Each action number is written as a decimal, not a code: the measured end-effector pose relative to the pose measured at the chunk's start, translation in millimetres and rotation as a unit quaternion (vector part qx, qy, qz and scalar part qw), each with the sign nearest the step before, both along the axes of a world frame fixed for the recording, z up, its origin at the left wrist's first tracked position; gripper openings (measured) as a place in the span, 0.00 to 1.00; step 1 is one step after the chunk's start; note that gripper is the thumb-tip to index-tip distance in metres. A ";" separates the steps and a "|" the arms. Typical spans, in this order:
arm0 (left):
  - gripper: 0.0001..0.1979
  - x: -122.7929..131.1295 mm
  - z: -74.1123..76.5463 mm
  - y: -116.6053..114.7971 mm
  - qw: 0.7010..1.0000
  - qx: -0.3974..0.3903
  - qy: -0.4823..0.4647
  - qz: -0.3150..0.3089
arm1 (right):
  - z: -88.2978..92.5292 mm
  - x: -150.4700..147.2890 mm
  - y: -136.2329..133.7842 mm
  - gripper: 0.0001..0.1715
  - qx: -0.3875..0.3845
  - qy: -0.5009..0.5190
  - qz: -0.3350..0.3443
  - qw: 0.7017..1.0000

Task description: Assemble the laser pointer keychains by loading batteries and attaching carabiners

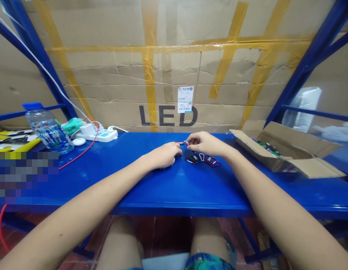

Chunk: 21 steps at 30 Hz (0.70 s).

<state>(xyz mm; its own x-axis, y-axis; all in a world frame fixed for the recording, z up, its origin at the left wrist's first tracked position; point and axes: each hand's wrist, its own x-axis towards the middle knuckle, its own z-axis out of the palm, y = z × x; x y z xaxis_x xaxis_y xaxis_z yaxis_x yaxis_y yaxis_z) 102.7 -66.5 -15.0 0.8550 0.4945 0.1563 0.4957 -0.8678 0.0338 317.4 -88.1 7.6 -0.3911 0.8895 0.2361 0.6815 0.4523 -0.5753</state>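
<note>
Over the middle of the blue table, my left hand (166, 154) and my right hand (204, 143) almost meet. Between them is a small reddish, silvery carabiner (180, 143), partly covered by fingers. My right thumb and fingers pinch its right end, while the curled fingers of my left hand close on its left end. Just below my right hand, several coloured carabiners (202, 157) lie fanned out in an arc on the table. Small dark pieces show beneath and beside my left hand; most of them are hidden.
On the right stands an open cardboard box (278, 159) with small coloured items inside. At left are a water bottle (48, 129), a white power strip (105, 135) and a red cable (88, 147). A large taped cardboard sheet (117, 86) backs the table (162, 191).
</note>
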 end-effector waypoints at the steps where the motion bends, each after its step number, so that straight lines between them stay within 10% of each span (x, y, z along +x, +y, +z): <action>1: 0.17 0.4 -0.1 -0.1 1.000 0.000 -0.005 0.004 | -0.1 0.0 0.1 0.10 -0.002 -0.001 0.001 1.000; 21: 0.13 1.1 -0.4 1.9 0.999 -0.030 -0.003 0.022 | -0.8 0.8 1.6 0.10 -0.002 -0.006 -0.005 1.000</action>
